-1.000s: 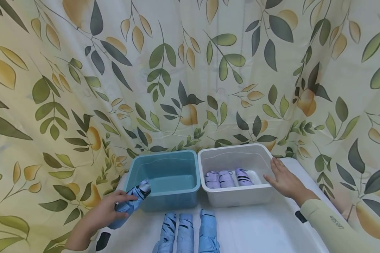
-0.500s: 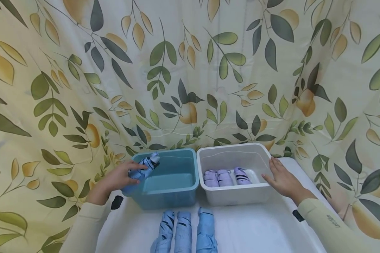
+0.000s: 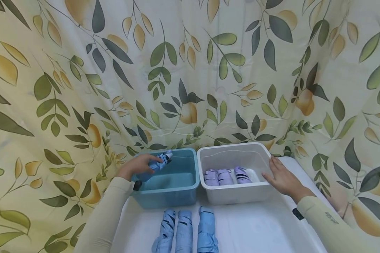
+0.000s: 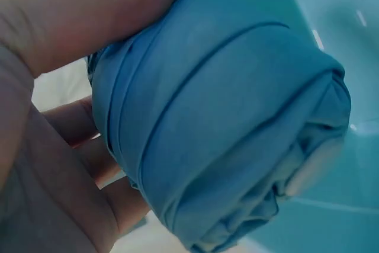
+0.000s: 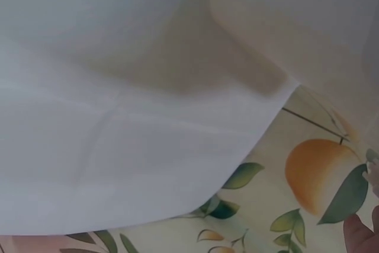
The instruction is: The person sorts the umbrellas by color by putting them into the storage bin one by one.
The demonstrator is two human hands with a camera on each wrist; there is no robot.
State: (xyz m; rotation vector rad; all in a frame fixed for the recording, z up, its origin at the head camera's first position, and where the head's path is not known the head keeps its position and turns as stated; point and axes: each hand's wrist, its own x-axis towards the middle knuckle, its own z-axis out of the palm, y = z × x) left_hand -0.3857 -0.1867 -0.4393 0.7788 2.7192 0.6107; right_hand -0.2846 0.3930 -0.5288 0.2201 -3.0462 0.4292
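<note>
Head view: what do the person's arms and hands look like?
The left sleeve and right sleeve are long, pale cream; the right bears grey lettering, unreadable. A black piece shows at the left wrist, another at the right. Left hand and right hand are gloveless.

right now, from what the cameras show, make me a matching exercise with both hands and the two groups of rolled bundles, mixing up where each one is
Column one
1. left hand
2. right hand
3. three purple bundles
4. three blue bundles

Column two
A. inside the white tub
B. gripping a single blue roll at the teal tub
C. lying on the white table
D. at the white tub's edge, fingers extended

Pairs: 1-B, 2-D, 3-A, 4-C
</note>
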